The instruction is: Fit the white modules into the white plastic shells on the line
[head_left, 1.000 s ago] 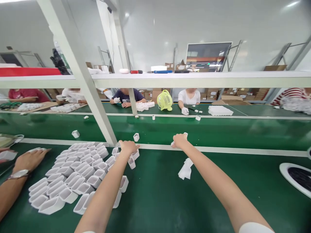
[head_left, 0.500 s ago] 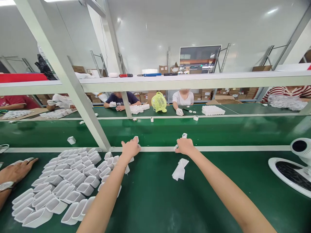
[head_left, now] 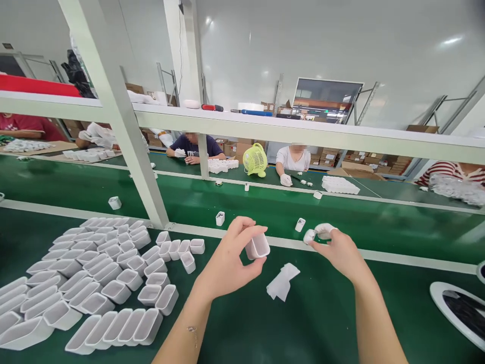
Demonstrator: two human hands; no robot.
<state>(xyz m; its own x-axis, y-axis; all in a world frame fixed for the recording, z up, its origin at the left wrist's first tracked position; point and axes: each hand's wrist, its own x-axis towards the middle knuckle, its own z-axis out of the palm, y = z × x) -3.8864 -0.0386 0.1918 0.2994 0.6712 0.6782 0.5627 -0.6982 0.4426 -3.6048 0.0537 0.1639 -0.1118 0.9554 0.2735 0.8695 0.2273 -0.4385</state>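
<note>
My left hand (head_left: 233,258) grips a small white rectangular plastic shell (head_left: 258,246) between thumb and fingers, its hollow end facing me. To its right, my right hand (head_left: 341,250) hovers over the pale rail at the belt's edge. White covers wrap its thumb and fingertips, which are spread apart with nothing visible between them. Just beyond that hand a white piece with a dark top (head_left: 300,224) rests on the green belt (head_left: 265,212). A similar white piece (head_left: 220,218) stands further left. Below the hands lies a crumpled white tissue (head_left: 283,282).
Many white open shells (head_left: 106,273) fill the table's left side. A slanted metal post (head_left: 132,126) rises from the rail. At the right edge sits a white fan base (head_left: 454,313). Across the belt, several people work near a yellow-green fan (head_left: 255,160).
My left hand has drawn back from the belt and now has a white shell. The right hand has let go of its white piece and moved right. The view has tilted.
</note>
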